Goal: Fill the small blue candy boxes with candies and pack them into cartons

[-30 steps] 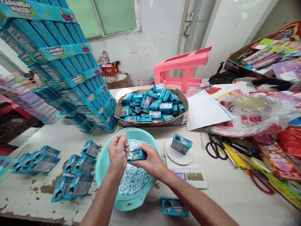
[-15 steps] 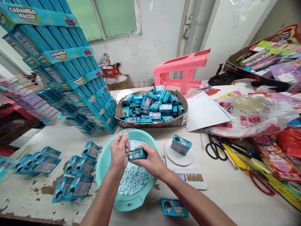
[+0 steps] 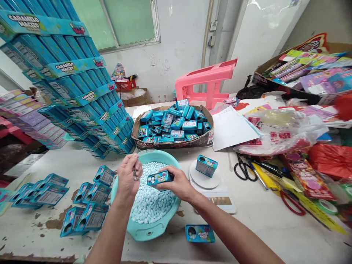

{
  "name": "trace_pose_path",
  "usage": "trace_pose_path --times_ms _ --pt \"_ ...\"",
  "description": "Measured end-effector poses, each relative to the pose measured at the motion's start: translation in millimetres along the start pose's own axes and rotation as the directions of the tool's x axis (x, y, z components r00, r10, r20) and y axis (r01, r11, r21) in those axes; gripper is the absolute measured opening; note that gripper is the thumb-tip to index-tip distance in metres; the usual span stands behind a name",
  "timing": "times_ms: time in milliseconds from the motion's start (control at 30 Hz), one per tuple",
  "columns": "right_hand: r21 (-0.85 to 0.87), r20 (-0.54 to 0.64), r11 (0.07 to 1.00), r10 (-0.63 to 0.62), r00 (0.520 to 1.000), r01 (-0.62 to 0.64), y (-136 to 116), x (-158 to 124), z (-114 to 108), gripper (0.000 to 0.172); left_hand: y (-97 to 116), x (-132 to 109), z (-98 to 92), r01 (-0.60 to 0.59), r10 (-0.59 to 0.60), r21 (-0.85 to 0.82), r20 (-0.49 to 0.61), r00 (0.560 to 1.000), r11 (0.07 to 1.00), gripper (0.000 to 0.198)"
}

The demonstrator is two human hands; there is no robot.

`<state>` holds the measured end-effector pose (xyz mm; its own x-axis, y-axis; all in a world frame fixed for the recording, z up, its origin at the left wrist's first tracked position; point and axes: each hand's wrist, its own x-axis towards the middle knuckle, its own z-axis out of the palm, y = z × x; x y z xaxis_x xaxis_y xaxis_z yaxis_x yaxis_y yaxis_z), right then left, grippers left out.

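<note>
My right hand (image 3: pixel 178 183) holds a small blue candy box (image 3: pixel 158 178) above the teal basin (image 3: pixel 147 234). Pale candies show at the round window at its left end. To the left, over the basin's rim, my left hand (image 3: pixel 128 174) is raised with its fingers curled closed; small greyish lumps, apparently candies, show between them. Loose light-blue candies (image 3: pixel 154 207) fill much of the basin. One blue box (image 3: pixel 206 166) stands on the white scale (image 3: pixel 225 203). Near the front edge, another box (image 3: pixel 200 234) has pale candies showing in its window.
Several blue boxes (image 3: pixel 95 216) stand left of the basin. Behind it, a cardboard tray (image 3: pixel 176 143) is heaped with more. A tall stack of blue display cartons (image 3: pixel 74 91) rises at left. Black scissors (image 3: pixel 244 170), red-handled scissors (image 3: pixel 293 203) and plastic bags (image 3: pixel 280 132) crowd the right.
My left hand has drawn away from the box, leftward, its fingers still curled. The box in my right hand now shows more of its windowed end. The whole view has shifted slightly.
</note>
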<state>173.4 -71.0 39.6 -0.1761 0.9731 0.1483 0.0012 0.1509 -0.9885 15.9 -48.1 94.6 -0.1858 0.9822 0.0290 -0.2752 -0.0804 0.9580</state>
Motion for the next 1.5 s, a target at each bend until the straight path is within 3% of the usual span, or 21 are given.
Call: trace_pose_path --times_ms 67,167,200,267,333,433,567,633,733,800,867,967,1100,1200,1267,1333,1400,1500 --pt "0.121 -0.002 0.991 0.063 0.998 -0.062 -2.1 -7.3 -12.0 0.042 -14.5 1.5 -21.8 -0.024 0.02 0.289 0.019 1.0 0.957 0.021" --pt "0.265 -0.033 0.959 0.117 0.993 -0.105 -6.4 -28.7 -37.5 0.045 -42.2 2.7 -52.5 -0.116 0.044 0.709 0.118 0.992 0.695 0.022" --pt "0.297 -0.06 0.948 0.136 0.989 -0.113 -7.8 -38.6 -47.9 0.045 -49.0 3.3 -57.8 -0.151 0.061 0.761 0.146 0.987 0.631 0.024" --pt "0.331 -0.137 0.934 0.187 0.973 -0.133 -9.6 -61.1 -70.9 0.043 -55.4 5.2 -56.3 -0.178 0.067 0.753 0.176 0.982 0.634 0.025" --pt "0.315 -0.25 0.939 0.224 0.942 -0.139 -9.3 -84.9 -96.1 0.042 -53.0 8.0 -37.8 -0.16 0.023 0.669 0.209 0.978 0.726 0.025" --pt "0.239 -0.449 0.964 0.22 0.866 -0.121 -4.0 -117.3 -134.5 0.041 -44.5 14.0 11.7 -0.229 0.026 0.56 0.347 0.938 0.796 0.021" --pt "0.192 -0.665 0.975 0.216 0.715 -0.116 6.8 -148.1 -173.2 0.044 -52.6 20.2 88.6 -0.456 0.124 0.417 0.616 0.778 0.786 0.028" --pt "0.19 -0.73 0.974 0.222 0.646 -0.12 11.0 -156.2 -182.5 0.045 -70.1 21.4 121.8 -0.576 0.103 0.407 0.748 0.656 0.709 0.042" --pt "0.196 -0.763 0.974 0.225 0.606 -0.115 15.6 -157.0 -184.6 0.044 -102.6 22.6 155.5 -0.723 -0.097 0.448 0.876 0.472 0.526 0.054" --pt "0.199 -0.749 0.974 0.222 0.625 -0.108 19.6 -150.1 -181.7 0.044 -115.9 24.3 163.4 -0.775 -0.217 0.489 0.872 0.439 0.399 0.043" --pt "0.192 -0.721 0.975 0.219 0.658 -0.113 26.2 -138.6 -177.9 0.046 -113.5 27.5 157.8 -0.786 -0.241 0.545 0.837 0.491 0.291 0.032" --pt "0.157 -0.693 0.98 0.196 0.694 -0.12 42.9 -113.9 -171.5 0.051 -78.0 32.9 125.3 -0.746 -0.12 0.628 0.776 0.619 0.222 0.033" --pt "0.089 -0.671 0.991 0.132 0.73 -0.097 71.8 -72.7 -155.2 0.054 -0.9 31.6 53.9 -0.653 0.146 0.738 0.636 0.758 0.172 0.039" --pt "0.025 -0.626 0.991 0.121 0.77 -0.135 83.7 -52.7 -141.5 0.054 52.2 29.6 -11.8 -0.455 0.29 0.89 0.428 0.856 0.031 0.041" --pt "0.0 -0.59 0.988 0.125 0.797 -0.154 86.5 -49.5 -139.1 0.055 78.1 34.5 -59.2 -0.221 0.378 0.969 0.246 0.893 -0.11 0.043" --pt "0.016 -0.552 0.994 0.1 0.828 -0.109 88.3 -52.9 -143.8 0.062 93.5 46.1 -107.5 0.014 0.45 0.971 0.098 0.888 -0.24 0.046" --pt "0.05 -0.538 0.998 0.067 0.84 -0.048 90.3 -60.9 -153.1 0.067 98.1 62.0 -153.7 0.158 0.452 0.934 0.004 0.892 -0.321 0.047" --pt "0.093 -0.62 0.994 0.107 0.777 -0.062 91.4 -78.7 -168.3 0.054 86.4 86.1 -212.3 0.25 0.314 0.898 -0.135 0.94 -0.361 0.05"
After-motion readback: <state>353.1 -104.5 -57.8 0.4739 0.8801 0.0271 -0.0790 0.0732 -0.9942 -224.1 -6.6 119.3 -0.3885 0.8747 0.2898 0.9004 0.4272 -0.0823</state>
